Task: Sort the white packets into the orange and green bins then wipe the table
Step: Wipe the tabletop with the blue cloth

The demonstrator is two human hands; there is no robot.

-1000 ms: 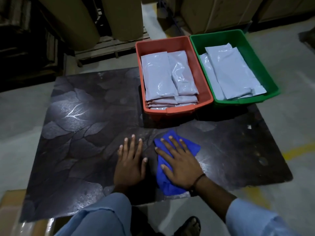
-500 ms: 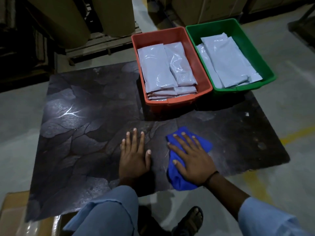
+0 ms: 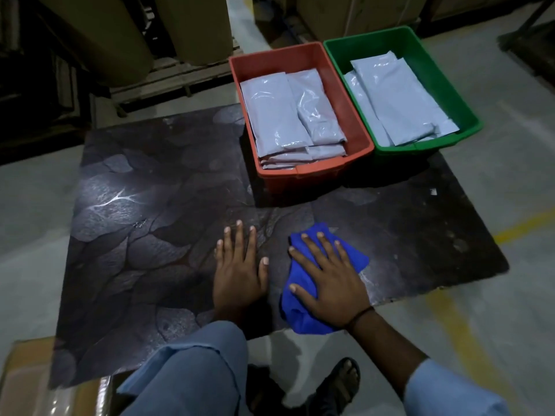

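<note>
A dark patterned table (image 3: 144,223) carries an orange bin (image 3: 301,175) and a green bin (image 3: 336,49) side by side at its far right. White packets (image 3: 279,121) fill the orange bin, and more white packets (image 3: 399,97) lie in the green one. My right hand (image 3: 332,280) presses flat, fingers spread, on a blue cloth (image 3: 303,321) at the table's near edge. My left hand (image 3: 238,268) rests flat on the tabletop just left of the cloth.
A cardboard box (image 3: 27,382) stands at the near left corner below the table. Large brown rolls (image 3: 126,34) on a wooden pallet stand behind the table. My knee (image 3: 192,370) and a sandalled foot (image 3: 339,382) are under the near edge. Yellow lines mark the floor at right.
My right hand has slid the blue cloth to the right along the near edge. My left hand has stayed flat in about the same spot.
</note>
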